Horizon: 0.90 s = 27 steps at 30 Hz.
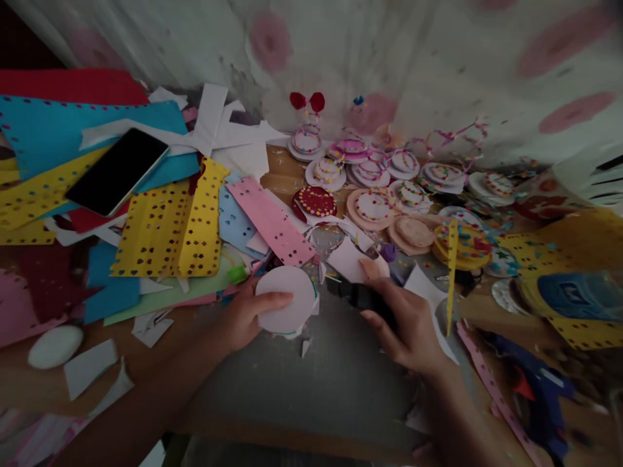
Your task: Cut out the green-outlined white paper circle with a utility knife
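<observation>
My left hand (pixel 246 316) grips a round white disc (pixel 285 305), thumb lying across its face and fingers behind it. A green line shows along the disc's right edge. To the right, my right hand (pixel 411 321) is closed around a black utility knife (pixel 363 297), whose short blade points left toward the disc without touching it. Beyond the knife lies a white paper piece (pixel 348 259). A small white scrap (pixel 305 347) rests on the grey work surface (pixel 292 389) below the disc.
Several small decorated hats (pixel 370 204) crowd the back right. Coloured foam sheets (pixel 150 227) are piled at left, with a phone (pixel 119 170) on top. A blue glue gun (pixel 535 389) lies at right, near a blue-labelled jar (pixel 574 295). A white oval object (pixel 56 346) sits front left.
</observation>
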Each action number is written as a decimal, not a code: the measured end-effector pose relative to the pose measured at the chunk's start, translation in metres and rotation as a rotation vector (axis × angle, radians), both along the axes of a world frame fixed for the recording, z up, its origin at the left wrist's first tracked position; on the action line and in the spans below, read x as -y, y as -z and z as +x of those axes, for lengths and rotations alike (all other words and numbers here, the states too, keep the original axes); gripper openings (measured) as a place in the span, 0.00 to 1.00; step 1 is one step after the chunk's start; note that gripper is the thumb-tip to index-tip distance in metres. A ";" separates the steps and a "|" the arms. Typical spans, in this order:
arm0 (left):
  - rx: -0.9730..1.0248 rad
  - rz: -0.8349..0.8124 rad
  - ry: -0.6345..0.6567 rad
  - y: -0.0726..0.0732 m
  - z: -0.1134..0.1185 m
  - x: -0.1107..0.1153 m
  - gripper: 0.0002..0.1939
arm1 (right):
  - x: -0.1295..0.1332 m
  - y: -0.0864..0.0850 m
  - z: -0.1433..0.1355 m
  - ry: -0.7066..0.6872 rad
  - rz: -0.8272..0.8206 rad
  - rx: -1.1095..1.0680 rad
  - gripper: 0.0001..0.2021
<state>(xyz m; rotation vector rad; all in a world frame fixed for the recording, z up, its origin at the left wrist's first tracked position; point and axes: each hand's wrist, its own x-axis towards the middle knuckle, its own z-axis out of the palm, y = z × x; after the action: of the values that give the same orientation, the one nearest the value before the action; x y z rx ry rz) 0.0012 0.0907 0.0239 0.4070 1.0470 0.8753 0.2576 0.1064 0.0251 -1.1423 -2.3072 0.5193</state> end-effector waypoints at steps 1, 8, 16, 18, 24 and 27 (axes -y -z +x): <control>-0.035 -0.007 -0.010 0.000 0.000 0.000 0.16 | 0.000 -0.001 -0.001 -0.040 0.017 0.029 0.13; -0.073 -0.006 -0.053 0.003 -0.001 -0.001 0.16 | 0.004 -0.001 -0.009 -0.154 0.058 0.113 0.15; -0.099 -0.035 -0.008 0.008 -0.001 0.001 0.15 | 0.004 0.002 -0.011 -0.133 0.102 0.122 0.16; -0.100 -0.032 0.006 0.007 0.000 0.000 0.16 | 0.004 0.002 -0.009 -0.128 0.107 0.118 0.17; -0.081 -0.011 0.021 0.006 0.000 -0.001 0.16 | 0.004 0.003 -0.008 -0.158 0.069 0.109 0.18; -0.085 -0.013 0.022 0.007 0.000 -0.001 0.15 | 0.004 0.003 -0.008 -0.125 0.094 0.106 0.18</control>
<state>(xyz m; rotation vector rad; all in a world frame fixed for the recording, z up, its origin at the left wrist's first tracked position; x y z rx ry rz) 0.0011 0.0918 0.0168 0.4472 1.1241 0.8372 0.2499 0.1023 0.0220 -1.0083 -2.4778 0.3998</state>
